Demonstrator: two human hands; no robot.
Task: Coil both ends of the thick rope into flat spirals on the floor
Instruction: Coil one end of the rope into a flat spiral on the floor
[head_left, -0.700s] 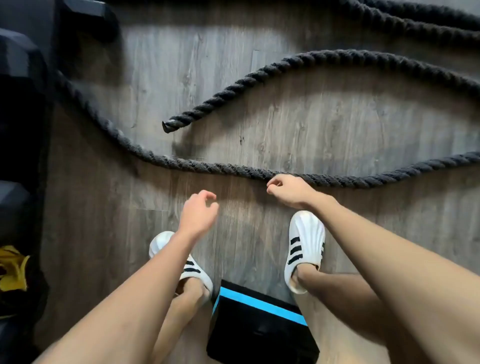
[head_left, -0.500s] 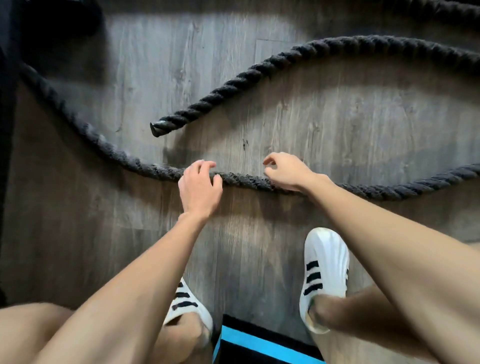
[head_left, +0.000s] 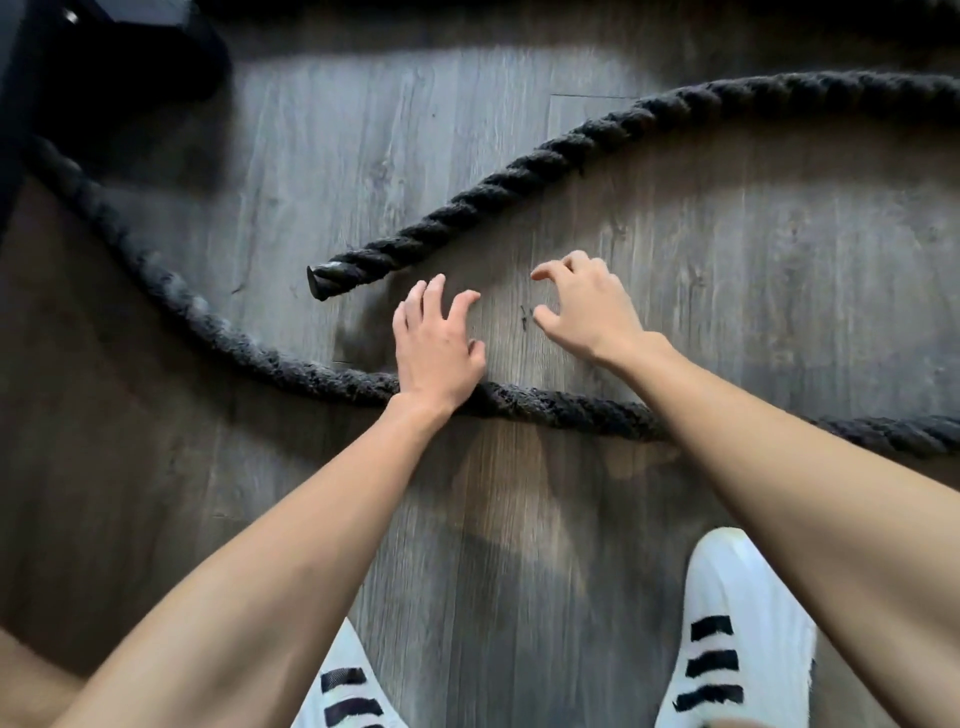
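Rope (head_left: 519, 174) loose on floor (head_left: 727, 270) (hands (head_left: 439, 348) (head_left: 582, 306) empty, nr end).

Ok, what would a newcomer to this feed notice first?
The thick black rope snakes across the grey wood floor, its cut end lying left of centre. The left hand and right hand reach between its two runs near that end, holding nothing. White striped shoes sit at the bottom edge.

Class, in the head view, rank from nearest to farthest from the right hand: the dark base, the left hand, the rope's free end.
From the right hand:
1. left hand, just left of it.
2. rope's free end, further left.
3. dark base, far top-left corner.
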